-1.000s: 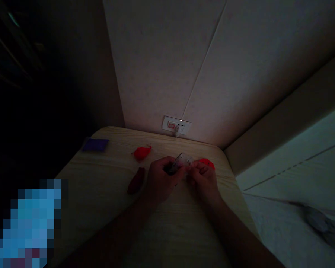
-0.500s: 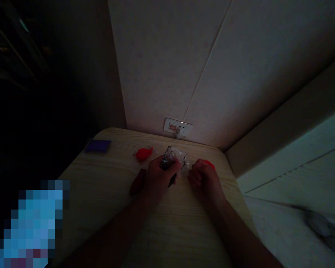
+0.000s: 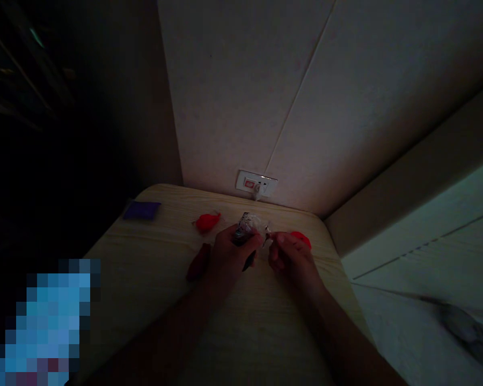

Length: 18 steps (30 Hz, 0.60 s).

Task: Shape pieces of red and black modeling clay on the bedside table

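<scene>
My left hand (image 3: pixel 231 252) is closed around a clear plastic packet (image 3: pixel 249 221) with black print and something dark inside. To the right, my right hand (image 3: pixel 293 258) pinches the packet's edge between thumb and fingertips. Behind the right hand lies a red piece (image 3: pixel 301 239), partly covered by it. A red lump in clear wrapping (image 3: pixel 207 222) rests beyond the left hand. Against the left wrist's outer side is a dark red object (image 3: pixel 198 262), its kind hard to make out in the dim light.
A purple packet (image 3: pixel 142 210) lies at the far left of the wooden tabletop (image 3: pixel 145 284). Behind the table, a wall socket (image 3: pixel 256 183) holds a plug. A pale cabinet (image 3: pixel 422 241) stands to the right. The left side is very dark, with a pixelated patch.
My right hand has turned and reached slightly left, its fingertips now at the packet's edge. My left hand keeps its grip, almost in place.
</scene>
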Available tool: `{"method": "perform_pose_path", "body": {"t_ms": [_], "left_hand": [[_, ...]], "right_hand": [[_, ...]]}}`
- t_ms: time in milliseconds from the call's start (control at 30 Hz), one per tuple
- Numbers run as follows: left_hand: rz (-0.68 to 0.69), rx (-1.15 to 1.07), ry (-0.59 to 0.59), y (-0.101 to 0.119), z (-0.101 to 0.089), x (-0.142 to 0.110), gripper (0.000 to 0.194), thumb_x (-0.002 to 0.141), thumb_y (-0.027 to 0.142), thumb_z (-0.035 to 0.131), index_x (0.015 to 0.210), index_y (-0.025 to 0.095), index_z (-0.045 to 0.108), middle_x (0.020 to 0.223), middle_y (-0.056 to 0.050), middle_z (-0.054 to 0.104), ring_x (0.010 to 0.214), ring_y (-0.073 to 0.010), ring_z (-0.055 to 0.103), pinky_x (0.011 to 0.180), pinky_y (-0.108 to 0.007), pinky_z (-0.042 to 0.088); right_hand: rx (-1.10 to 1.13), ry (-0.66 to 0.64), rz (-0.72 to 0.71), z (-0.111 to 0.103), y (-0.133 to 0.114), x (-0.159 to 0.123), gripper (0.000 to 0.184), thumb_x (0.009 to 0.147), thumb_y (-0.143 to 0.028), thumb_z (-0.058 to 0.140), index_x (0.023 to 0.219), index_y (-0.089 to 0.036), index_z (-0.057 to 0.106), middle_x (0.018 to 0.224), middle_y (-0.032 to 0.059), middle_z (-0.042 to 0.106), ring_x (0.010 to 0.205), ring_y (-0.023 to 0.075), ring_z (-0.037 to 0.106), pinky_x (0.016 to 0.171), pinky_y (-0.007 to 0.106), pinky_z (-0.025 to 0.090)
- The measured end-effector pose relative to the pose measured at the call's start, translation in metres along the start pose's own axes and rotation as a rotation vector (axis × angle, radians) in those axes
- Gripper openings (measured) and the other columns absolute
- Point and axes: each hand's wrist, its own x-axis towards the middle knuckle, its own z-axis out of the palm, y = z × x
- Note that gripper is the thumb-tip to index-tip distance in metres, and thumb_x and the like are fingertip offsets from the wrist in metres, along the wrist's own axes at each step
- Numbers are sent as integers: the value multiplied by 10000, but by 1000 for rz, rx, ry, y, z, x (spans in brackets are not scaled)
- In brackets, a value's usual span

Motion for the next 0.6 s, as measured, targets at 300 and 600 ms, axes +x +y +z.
{"method": "perform_pose_path", "body": {"t_ms": [300,600], "left_hand": [[76,106,-101,0,3,-5,238,687,306,790,652,180,592,469,54,487,418,-87,422,396,-192,306],[102,202,-38,-7,1,-4,223,713,322,759,639,170,613,501,37,516,458,-97,447,421,-203,323]], "right_hand": [[10,26,9,1,3,2,277,643,-330,904,685,-184,673,490,-68,524,372,38,315,357,180,264],[-61,27,44,-1,-1,2,273,675,-327,877,654,-172,653,418,-88,445,359,40,311,372,187,246]]}}
